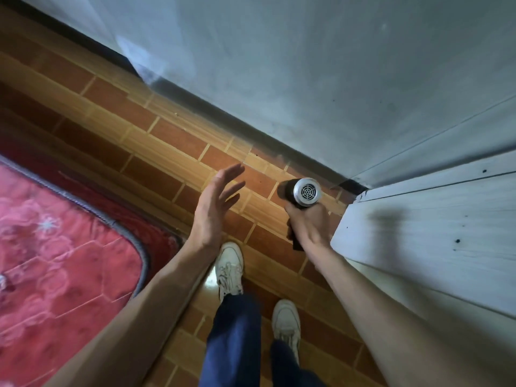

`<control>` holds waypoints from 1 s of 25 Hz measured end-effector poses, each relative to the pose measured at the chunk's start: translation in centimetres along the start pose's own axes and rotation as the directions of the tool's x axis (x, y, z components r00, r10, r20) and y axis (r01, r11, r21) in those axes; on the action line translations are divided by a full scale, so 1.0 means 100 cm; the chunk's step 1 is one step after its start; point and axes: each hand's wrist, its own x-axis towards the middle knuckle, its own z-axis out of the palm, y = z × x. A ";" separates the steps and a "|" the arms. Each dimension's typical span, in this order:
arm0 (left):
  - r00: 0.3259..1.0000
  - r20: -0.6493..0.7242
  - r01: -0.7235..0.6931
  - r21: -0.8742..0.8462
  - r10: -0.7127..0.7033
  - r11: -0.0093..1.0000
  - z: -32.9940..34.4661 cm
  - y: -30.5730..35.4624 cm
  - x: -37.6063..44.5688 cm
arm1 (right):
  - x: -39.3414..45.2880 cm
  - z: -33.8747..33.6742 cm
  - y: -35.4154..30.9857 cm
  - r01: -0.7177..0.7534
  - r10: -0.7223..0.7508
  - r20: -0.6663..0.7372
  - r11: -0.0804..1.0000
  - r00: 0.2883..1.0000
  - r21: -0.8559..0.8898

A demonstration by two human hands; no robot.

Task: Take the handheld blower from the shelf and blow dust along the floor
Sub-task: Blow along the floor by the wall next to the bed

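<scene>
The handheld blower (303, 191) is dark with a round silver grilled rear cap that faces me; its barrel points away and down at the brick-patterned floor (156, 152) near the foot of the grey wall. My right hand (310, 224) is shut on its handle, just left of a white panelled surface. My left hand (216, 203) hovers open to the left of the blower, fingers spread and stretched forward, holding nothing.
A grey wall (307, 65) runs diagonally ahead, meeting the white panelled surface (432, 233) in a corner at the right. A red patterned mattress (55, 261) lies at the left. My white shoes (230, 269) and blue trousers stand on the floor below.
</scene>
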 end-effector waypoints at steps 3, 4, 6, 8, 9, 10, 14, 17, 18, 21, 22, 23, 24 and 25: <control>0.998 -0.045 -0.049 -0.016 0.048 0.999 -0.003 0.035 -0.034 | -0.042 -0.011 -0.044 0.088 -0.088 0.025 0.996 0.996 0.003; 0.996 -0.067 -0.064 -0.021 0.062 0.998 -0.004 0.049 -0.045 | -0.056 -0.015 -0.060 0.104 -0.104 0.029 0.995 0.994 0.004; 0.987 -0.118 -0.111 -0.043 0.105 0.993 -0.008 0.085 -0.069 | -0.085 -0.027 -0.097 0.130 -0.131 0.038 0.991 0.991 0.019; 0.977 -0.157 -0.158 -0.068 0.145 0.985 -0.014 0.123 -0.095 | -0.116 -0.039 -0.132 0.175 -0.176 0.054 0.984 0.983 0.030; 0.970 -0.177 -0.181 -0.067 0.167 0.981 -0.014 0.141 -0.106 | -0.129 -0.045 -0.146 0.200 -0.201 0.056 0.979 0.978 0.034; 0.960 -0.200 -0.209 -0.057 0.194 0.976 -0.018 0.161 -0.122 | -0.148 -0.050 -0.162 0.226 -0.228 0.059 0.973 0.972 0.039; 0.929 -0.238 -0.304 -0.054 0.284 0.951 -0.029 0.233 -0.185 | -0.225 -0.074 -0.210 0.265 -0.269 0.085 0.962 0.959 0.061; 0.914 -0.238 -0.349 -0.048 0.328 0.936 -0.033 0.283 -0.233 | -0.288 -0.099 -0.237 0.293 -0.300 0.092 0.952 0.949 0.087; 0.906 -0.237 -0.370 -0.043 0.351 0.928 -0.034 0.298 -0.250 | -0.309 -0.107 -0.243 0.307 -0.315 0.080 0.947 0.946 0.099; 0.898 -0.192 -0.412 -0.045 0.396 0.910 -0.034 0.325 -0.292 | -0.364 -0.130 -0.249 0.334 -0.340 0.054 0.937 0.939 0.101; 0.894 -0.172 -0.427 -0.048 0.413 0.903 -0.033 0.332 -0.310 | -0.385 -0.138 -0.248 0.336 -0.343 0.044 0.935 0.938 0.112; 0.889 -0.150 -0.444 -0.056 0.432 0.894 -0.032 0.338 -0.327 | -0.407 -0.147 -0.246 0.340 -0.347 0.031 0.931 0.937 0.132; 0.886 -0.132 -0.455 -0.066 0.445 0.888 -0.031 0.344 -0.345 | -0.429 -0.155 -0.242 0.348 -0.356 0.022 0.925 0.934 0.153; 0.883 -0.106 -0.466 -0.070 0.458 0.882 -0.029 0.349 -0.365 | -0.452 -0.163 -0.236 0.354 -0.360 0.005 0.918 0.933 0.178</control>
